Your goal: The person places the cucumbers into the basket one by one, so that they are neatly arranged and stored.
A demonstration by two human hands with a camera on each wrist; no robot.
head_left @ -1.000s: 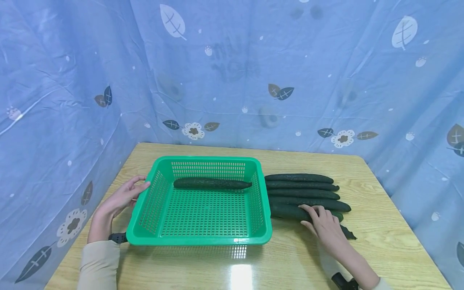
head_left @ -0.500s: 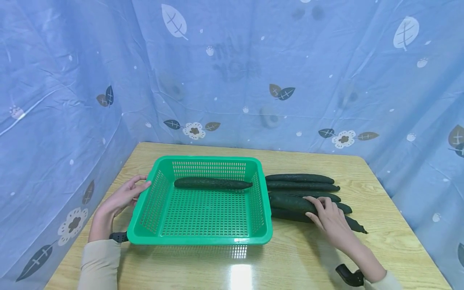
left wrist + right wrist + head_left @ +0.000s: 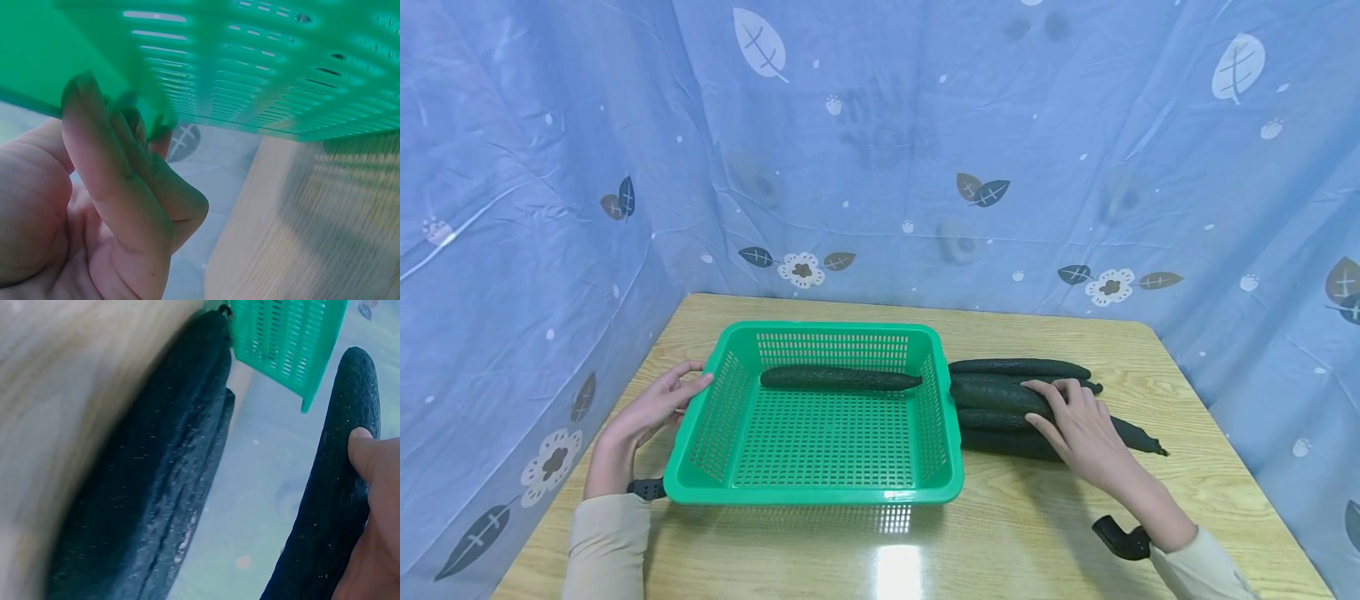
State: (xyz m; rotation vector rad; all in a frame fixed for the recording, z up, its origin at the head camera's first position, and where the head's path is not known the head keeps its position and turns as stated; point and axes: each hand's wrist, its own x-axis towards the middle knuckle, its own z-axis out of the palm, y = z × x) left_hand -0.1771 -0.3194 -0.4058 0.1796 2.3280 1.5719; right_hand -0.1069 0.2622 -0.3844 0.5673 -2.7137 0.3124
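Note:
My left hand (image 3: 655,410) grips the left rim of a green plastic basket (image 3: 820,497), thumb on top; in the left wrist view its bent fingers (image 3: 119,169) lie under that rim. Inside the basket, one dark green cucumber (image 3: 842,380) lies along the far side. To the right of the basket, my right hand (image 3: 1086,435) holds another cucumber (image 3: 994,394), raised above the others. The right wrist view shows the thumb (image 3: 362,453) pressed along this held cucumber (image 3: 325,506), which stands apart from the group of cucumbers (image 3: 150,462) on the table.
Several more cucumbers, such as the farthest one (image 3: 1018,367) and the nearest one (image 3: 1007,445), lie side by side against the basket's right. The wooden table (image 3: 775,550) ends at a blue patterned curtain (image 3: 880,167) behind and at the sides.
My right hand has lifted a cucumber from the near part of the group and moved it away from me, over the other cucumbers. The left hand and basket have stayed put.

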